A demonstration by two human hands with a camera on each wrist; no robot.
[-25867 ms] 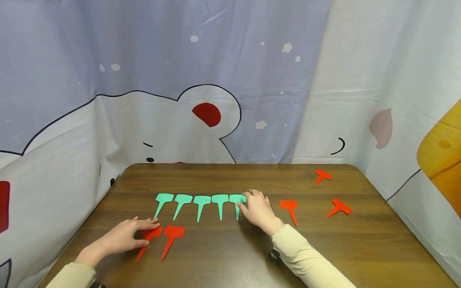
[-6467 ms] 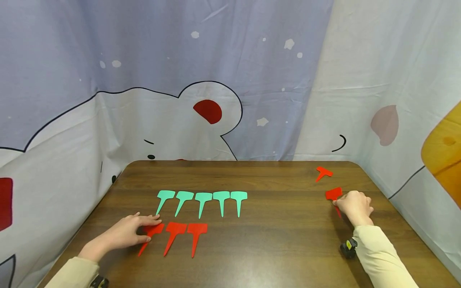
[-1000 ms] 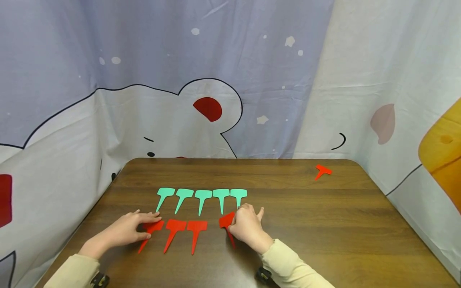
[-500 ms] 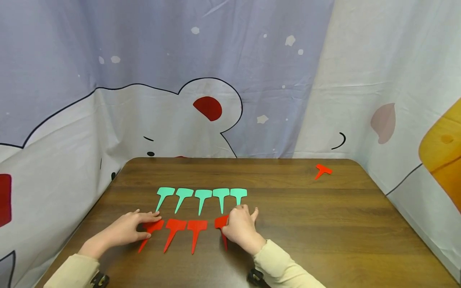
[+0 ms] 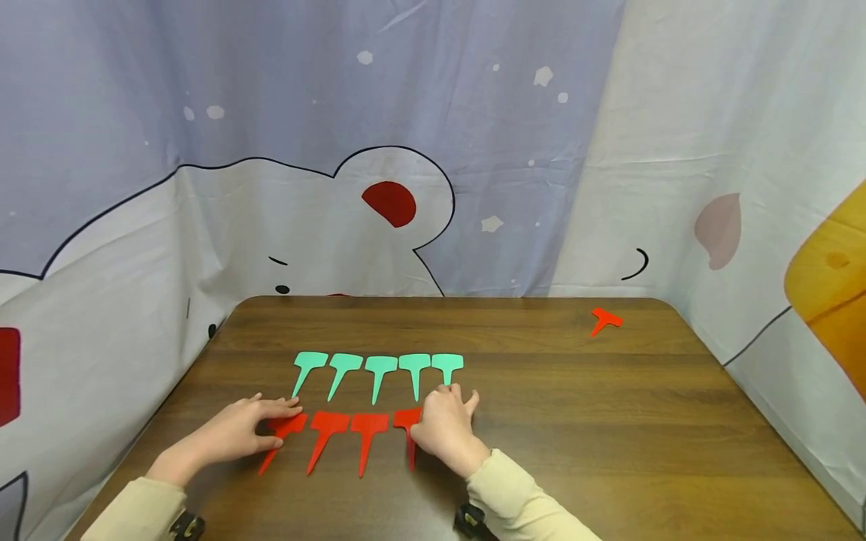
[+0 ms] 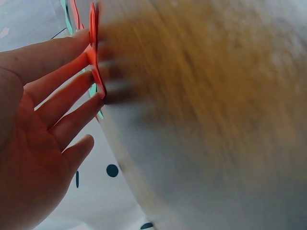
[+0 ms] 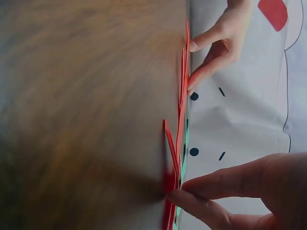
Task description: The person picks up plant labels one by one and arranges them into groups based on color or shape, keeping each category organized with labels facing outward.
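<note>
Several flat T-shaped red plant labels lie in a front row on the wooden table, below a row of green plant labels (image 5: 381, 366). My left hand (image 5: 226, 434) rests with extended fingers on the leftmost red plant label (image 5: 289, 424). Its fingers (image 6: 67, 93) look fairly straight in the left wrist view. At the row's right end, my right hand (image 5: 446, 428) pinches a red plant label (image 5: 406, 418) between thumb and fingers, partly covering it. Between the hands lie a second red label (image 5: 329, 424) and a third red label (image 5: 368, 428).
One more red plant label (image 5: 606, 319) lies alone at the table's far right corner. The wooden table (image 5: 609, 443) has rounded back corners. A printed curtain (image 5: 514, 150) hangs close behind it and at its sides.
Earlier, loose red labels on the right joined the front row. Lately my right hand brought another from the right and slid it leftward toward the third. My left hand has stayed put.
</note>
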